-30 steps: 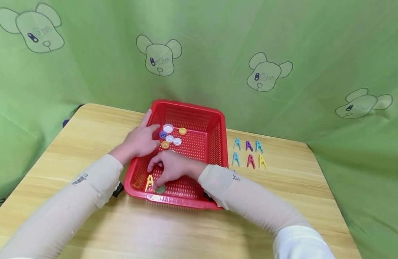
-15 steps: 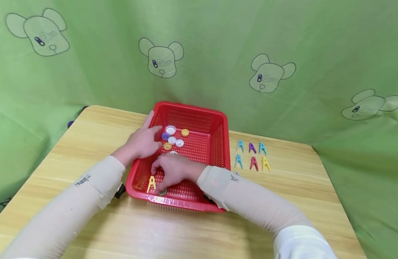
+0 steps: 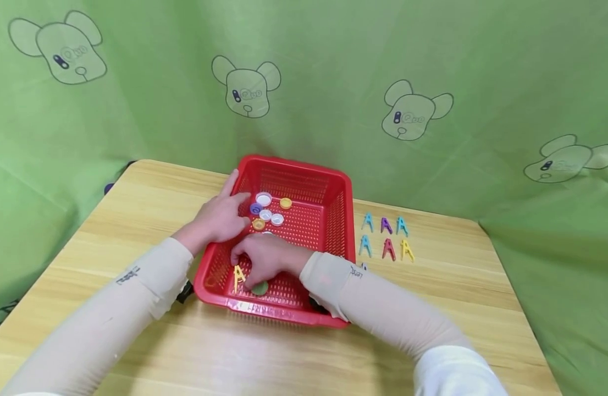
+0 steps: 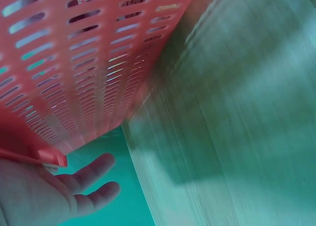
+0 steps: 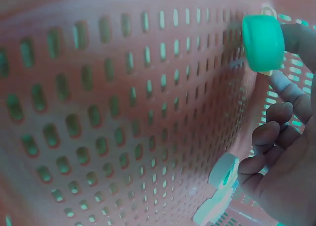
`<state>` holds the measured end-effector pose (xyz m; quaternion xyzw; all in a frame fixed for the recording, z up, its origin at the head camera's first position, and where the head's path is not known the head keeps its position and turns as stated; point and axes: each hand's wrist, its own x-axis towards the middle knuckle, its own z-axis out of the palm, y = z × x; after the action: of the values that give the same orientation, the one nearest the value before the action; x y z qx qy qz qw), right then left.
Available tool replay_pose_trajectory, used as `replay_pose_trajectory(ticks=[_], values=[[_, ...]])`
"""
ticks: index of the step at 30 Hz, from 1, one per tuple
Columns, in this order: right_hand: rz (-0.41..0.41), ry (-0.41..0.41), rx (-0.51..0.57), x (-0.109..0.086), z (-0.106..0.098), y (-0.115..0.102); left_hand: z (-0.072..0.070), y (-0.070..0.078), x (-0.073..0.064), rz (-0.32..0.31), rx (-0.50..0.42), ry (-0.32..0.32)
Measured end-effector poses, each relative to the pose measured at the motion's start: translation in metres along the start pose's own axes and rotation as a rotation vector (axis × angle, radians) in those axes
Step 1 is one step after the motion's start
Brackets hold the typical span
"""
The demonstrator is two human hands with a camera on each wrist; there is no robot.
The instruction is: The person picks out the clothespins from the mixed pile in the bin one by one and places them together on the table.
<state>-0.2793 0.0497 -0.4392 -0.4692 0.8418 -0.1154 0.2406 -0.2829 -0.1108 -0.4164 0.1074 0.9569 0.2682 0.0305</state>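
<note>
A red perforated plastic basket point(image 3: 336, 231) stands on the wooden table. My left hand point(image 3: 221, 217) holds its left rim; in the left wrist view two fingers point(image 4: 94, 171) extend outside the wall. Inside, near the front left corner, my right hand point(image 3: 268, 256) pinches a small yellow clothespin point(image 3: 238, 279) between thumb and index finger. A round green bottle cap point(image 3: 260, 288) is right beside the clothespin and the thumb. In the right wrist view the green cap point(image 5: 264, 43) covers most of the clothespin, and the other fingers are curled. Several white, yellow and purple caps lie farther back, including a purple cap point(image 3: 256, 209).
Right of the basket, several clothespins lie in rows, among them a red clothespin point(image 3: 388, 249) and a yellow clothespin point(image 3: 407, 249). Another is mostly hidden by the right sleeve point(image 3: 363, 297). A green curtain point(image 3: 324, 99) hangs behind the table point(image 3: 264, 357).
The yellow clothespin and green cap have shifted slightly right inside the basket with my right hand. My left hand stays on the rim. The whole view has shifted a little.
</note>
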Motion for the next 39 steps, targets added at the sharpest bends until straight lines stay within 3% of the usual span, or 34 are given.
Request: replay_pose_trajectory(ticks=[11, 25, 33, 39], values=[[0.045, -0.051, 0.002, -0.005, -0.005, -0.001, -0.002, 0.003, 0.0, 0.007, -0.018, -0.009], [-0.025, -0.051, 0.089, -0.011, -0.025, -0.003, -0.009, 0.005, -0.004, 0.009, 0.035, -0.016], [0.022, -0.089, 0.127, -0.016, -0.034, -0.004, -0.007, 0.005, -0.006, -0.002, 0.025, -0.01], [0.048, -0.122, 0.081, -0.021, -0.036, -0.007, -0.004, 0.005, -0.009, -0.015, 0.013, -0.025]])
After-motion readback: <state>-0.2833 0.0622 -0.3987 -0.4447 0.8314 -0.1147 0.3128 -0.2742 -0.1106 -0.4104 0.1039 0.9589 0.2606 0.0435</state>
